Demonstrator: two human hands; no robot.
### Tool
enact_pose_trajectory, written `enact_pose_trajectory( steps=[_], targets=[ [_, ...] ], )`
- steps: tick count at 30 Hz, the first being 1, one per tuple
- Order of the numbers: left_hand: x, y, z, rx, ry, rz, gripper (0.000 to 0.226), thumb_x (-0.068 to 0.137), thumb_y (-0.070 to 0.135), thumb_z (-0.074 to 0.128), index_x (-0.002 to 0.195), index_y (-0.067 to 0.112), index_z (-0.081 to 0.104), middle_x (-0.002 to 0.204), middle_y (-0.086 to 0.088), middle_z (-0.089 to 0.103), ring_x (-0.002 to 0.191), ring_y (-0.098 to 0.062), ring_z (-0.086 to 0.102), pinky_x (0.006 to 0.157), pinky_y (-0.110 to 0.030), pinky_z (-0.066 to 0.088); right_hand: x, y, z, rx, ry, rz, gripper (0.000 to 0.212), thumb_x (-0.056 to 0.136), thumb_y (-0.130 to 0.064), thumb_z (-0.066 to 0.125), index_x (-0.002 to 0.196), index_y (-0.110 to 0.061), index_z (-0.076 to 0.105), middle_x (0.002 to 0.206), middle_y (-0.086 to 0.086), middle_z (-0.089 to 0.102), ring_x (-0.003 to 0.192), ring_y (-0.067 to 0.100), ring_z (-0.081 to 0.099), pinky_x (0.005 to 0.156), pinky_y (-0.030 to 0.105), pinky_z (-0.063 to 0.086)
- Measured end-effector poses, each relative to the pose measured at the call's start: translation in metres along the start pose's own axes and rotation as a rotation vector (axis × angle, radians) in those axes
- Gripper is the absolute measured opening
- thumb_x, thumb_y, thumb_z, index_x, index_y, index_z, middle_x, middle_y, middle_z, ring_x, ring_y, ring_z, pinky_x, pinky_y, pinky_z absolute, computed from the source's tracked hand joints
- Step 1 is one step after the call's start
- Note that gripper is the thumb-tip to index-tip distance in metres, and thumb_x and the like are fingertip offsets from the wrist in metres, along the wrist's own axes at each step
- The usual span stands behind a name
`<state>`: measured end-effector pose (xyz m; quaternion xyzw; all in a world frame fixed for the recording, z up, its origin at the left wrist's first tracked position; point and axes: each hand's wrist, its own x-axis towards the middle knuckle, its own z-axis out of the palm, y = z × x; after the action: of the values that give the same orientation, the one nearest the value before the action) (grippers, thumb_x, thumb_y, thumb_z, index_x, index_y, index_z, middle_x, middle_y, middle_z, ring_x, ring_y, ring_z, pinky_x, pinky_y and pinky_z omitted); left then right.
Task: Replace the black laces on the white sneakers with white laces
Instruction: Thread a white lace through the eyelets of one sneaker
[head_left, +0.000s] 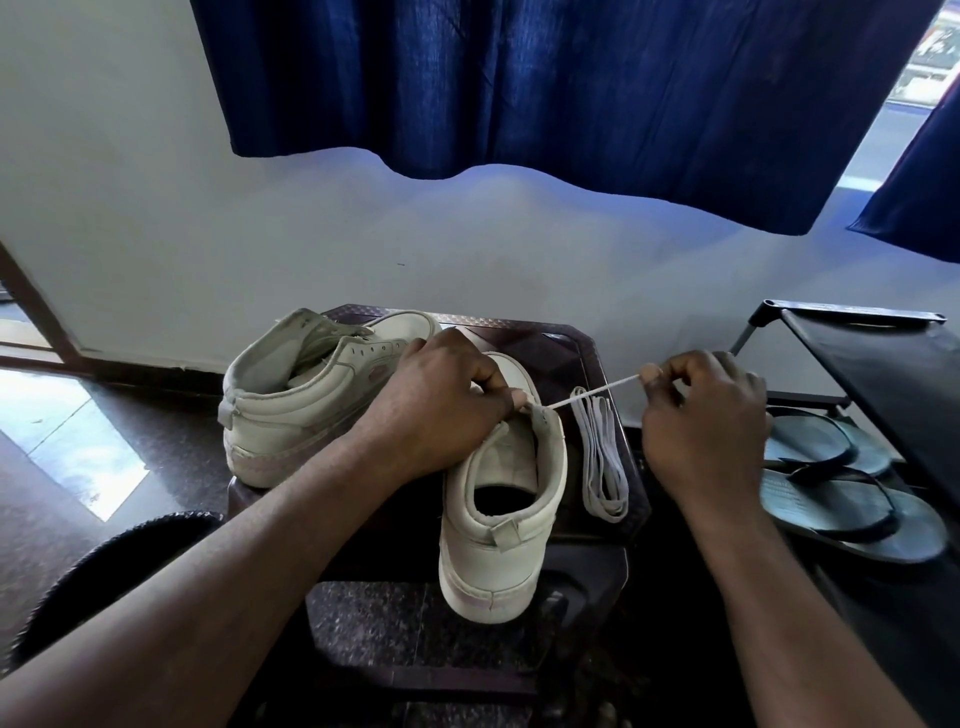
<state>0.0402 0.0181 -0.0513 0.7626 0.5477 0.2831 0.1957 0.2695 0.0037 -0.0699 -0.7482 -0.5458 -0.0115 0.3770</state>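
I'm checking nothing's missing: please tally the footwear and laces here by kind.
White sneakers: 2
Dark flip-flops: 2
White laces: 2, one pulled taut, one folded bundle
Total: 6

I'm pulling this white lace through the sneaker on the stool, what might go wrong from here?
1. The near sneaker seems to overhang the front edge of the stool at its heel; the sideways pull of the right hand on the taut lace could drag it off if the left hand loosens.
2. The spare lace bundle lies close to the stool's right edge, so the right hand may knock it toward the sandals.
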Motion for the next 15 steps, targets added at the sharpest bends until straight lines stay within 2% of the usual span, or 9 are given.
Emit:
enact_pose_trajectory(
  steps=[2,4,6,8,9,12,15],
  targets=[
    [0.0,-0.001,0.001,0.001,0.012,-0.004,0.028,0.089,0.046,0.073,0.064,0.039,0.063,0.099,0.009,0.063,0.103,-0.006,0.051,0.108,-0.037,0.036,0.0,0.003,0.005,-0.095,-0.116,0.038,0.018,0.095,-0.041,0.068,0.092,-0.023,0.068,0.119,0.003,0.065,0.123,0.037,0.049,0.101,0.05,0.04],
    [-0.001,0.0,0.001,-0.003,0.023,-0.012,0.022,0.09,0.045,0.073,0.071,0.035,0.068,0.103,0.009,0.061,0.103,-0.006,0.049,0.106,-0.032,0.033,-0.001,0.002,0.007,0.012,-0.215,0.034,0.023,0.088,-0.051,0.071,0.092,-0.028,0.069,0.116,-0.001,0.066,0.121,0.03,0.052,0.103,0.044,0.043],
    [-0.001,-0.001,0.003,-0.005,0.024,-0.012,0.021,0.091,0.045,0.072,0.075,0.031,0.072,0.103,0.011,0.06,0.104,-0.005,0.05,0.103,-0.029,0.032,-0.006,-0.007,0.009,0.196,-0.282,-0.063,0.021,0.086,-0.049,0.074,0.094,-0.031,0.071,0.112,-0.008,0.068,0.114,0.017,0.055,0.097,0.027,0.042],
    [0.0,-0.001,0.004,-0.011,0.023,-0.004,0.022,0.091,0.045,0.072,0.077,0.028,0.074,0.101,0.012,0.06,0.101,0.004,0.047,0.1,-0.027,0.029,-0.015,-0.018,0.012,0.312,-0.345,-0.19,0.01,0.089,-0.038,0.076,0.093,-0.029,0.074,0.106,-0.014,0.07,0.109,0.01,0.056,0.09,0.011,0.037],
    [0.0,0.0,0.005,-0.015,0.019,-0.011,0.022,0.091,0.045,0.072,0.079,0.027,0.074,0.101,0.012,0.059,0.096,0.005,0.044,0.095,-0.025,0.027,-0.018,-0.023,0.014,0.345,-0.381,-0.226,0.007,0.091,-0.033,0.075,0.092,-0.026,0.075,0.104,-0.014,0.071,0.106,0.009,0.057,0.089,0.011,0.038],
    [0.0,0.0,0.005,-0.024,0.022,-0.041,0.021,0.093,0.044,0.071,0.08,0.027,0.075,0.102,0.014,0.055,0.087,0.003,0.036,0.085,-0.021,0.023,-0.021,-0.027,0.021,0.445,-0.475,-0.217,0.007,0.096,-0.023,0.072,0.09,-0.021,0.075,0.098,-0.011,0.073,0.099,0.007,0.063,0.084,0.022,0.047],
    [-0.002,-0.001,0.004,-0.033,0.019,-0.047,0.023,0.093,0.044,0.072,0.079,0.026,0.074,0.102,0.014,0.055,0.089,0.002,0.035,0.088,-0.022,0.025,-0.019,-0.023,0.024,0.354,-0.464,-0.204,0.007,0.096,-0.028,0.072,0.09,-0.024,0.072,0.1,-0.011,0.07,0.107,0.017,0.059,0.092,0.036,0.048]
  ],
)
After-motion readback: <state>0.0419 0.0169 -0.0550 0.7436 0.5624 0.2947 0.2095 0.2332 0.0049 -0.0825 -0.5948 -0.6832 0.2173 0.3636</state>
